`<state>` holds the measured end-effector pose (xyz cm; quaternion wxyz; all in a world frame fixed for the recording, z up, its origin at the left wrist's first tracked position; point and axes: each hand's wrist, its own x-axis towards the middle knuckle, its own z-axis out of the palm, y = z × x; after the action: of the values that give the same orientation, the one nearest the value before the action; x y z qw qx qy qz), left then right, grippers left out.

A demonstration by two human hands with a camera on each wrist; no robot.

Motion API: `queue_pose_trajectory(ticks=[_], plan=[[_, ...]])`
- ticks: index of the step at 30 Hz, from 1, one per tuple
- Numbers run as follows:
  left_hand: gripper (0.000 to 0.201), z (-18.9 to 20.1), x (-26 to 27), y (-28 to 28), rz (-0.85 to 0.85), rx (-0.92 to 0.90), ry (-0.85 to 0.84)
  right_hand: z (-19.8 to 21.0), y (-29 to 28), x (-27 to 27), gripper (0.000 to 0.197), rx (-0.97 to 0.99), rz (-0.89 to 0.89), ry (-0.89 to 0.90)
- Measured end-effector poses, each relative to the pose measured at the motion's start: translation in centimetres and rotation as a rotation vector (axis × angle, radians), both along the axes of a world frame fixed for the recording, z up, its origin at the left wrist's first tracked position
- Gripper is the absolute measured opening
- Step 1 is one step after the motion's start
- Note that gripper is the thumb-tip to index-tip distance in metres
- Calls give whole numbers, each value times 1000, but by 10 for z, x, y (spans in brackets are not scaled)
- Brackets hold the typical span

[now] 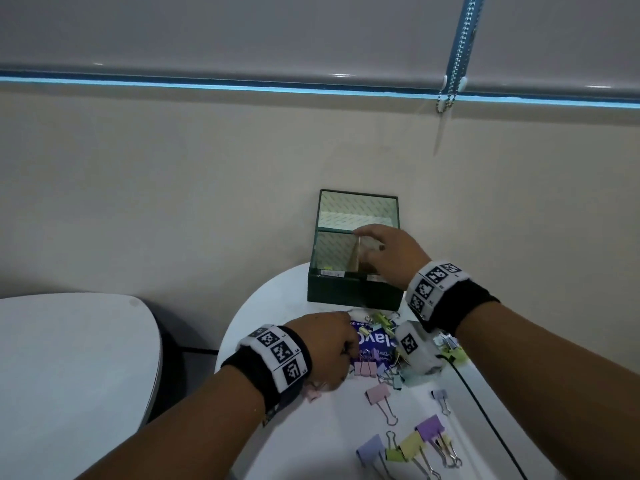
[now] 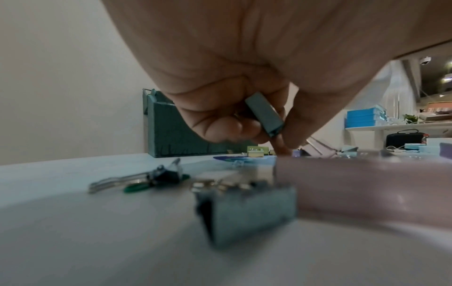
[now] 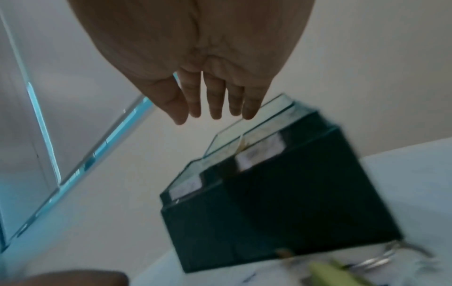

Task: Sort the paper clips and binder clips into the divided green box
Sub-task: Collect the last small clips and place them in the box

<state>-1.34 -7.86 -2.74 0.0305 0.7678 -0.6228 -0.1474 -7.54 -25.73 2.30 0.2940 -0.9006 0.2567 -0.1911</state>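
The divided green box [image 1: 349,292] stands at the far side of the round white table [image 1: 311,427], against the wall. My right hand [image 1: 384,251] hovers over its right front compartment with fingers [image 3: 215,108] straight and nothing in them. My left hand [image 1: 329,348] is down in the heap of pastel binder clips [image 1: 381,358]; its curled fingers hold a grey-blue binder clip [image 2: 265,114]. The box [image 3: 281,212] fills the lower right wrist view, white labels on its front rim.
Loose binder clips [image 1: 415,445] in pink, purple, yellow and blue lie near the front edge. A blue printed card [image 1: 372,344] sits under the heap. A dark clip [image 2: 161,176] and a blurred teal clip [image 2: 244,212] lie close to my left wrist. Another white table [image 1: 69,358] stands left.
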Motion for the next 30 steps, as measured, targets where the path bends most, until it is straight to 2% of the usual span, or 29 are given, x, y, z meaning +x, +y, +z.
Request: queue_pose_trajectory(ticks=[2, 5, 7, 10, 12, 15, 17, 20, 25, 30], plan=[[31, 0, 0, 1, 2, 11, -16, -10, -8, -26, 32, -23, -40, -29], [47, 1, 0, 2, 5, 36, -71, -31, -23, -69, 18, -145, -47, 107], [43, 2, -1, 1, -5, 36, -97, -43, -31, -94, 17, -196, -45, 219], [33, 3, -2, 1, -10, 23, -99, -49, -40, -117, 20, -177, -62, 273], [26, 0, -2, 1, 33, 2, -92, -51, -44, -121, 25, -159, -79, 300], [12, -3, 1, 3, 135, -55, -68, -57, -47, -119, 31, -147, -101, 432], [6, 0, 4, 3, 167, -125, -75, -62, -49, -117, 28, -123, -131, 479], [10, 16, 16, -3, 220, -223, -94, -67, -53, -115, 15, -77, -165, 516], [11, 48, 46, -28, 384, -418, -91, -74, -55, -114, 16, -61, -152, 549], [11, 50, 64, -62, 446, -415, -53, -75, -54, -115, 15, -78, -129, 486]])
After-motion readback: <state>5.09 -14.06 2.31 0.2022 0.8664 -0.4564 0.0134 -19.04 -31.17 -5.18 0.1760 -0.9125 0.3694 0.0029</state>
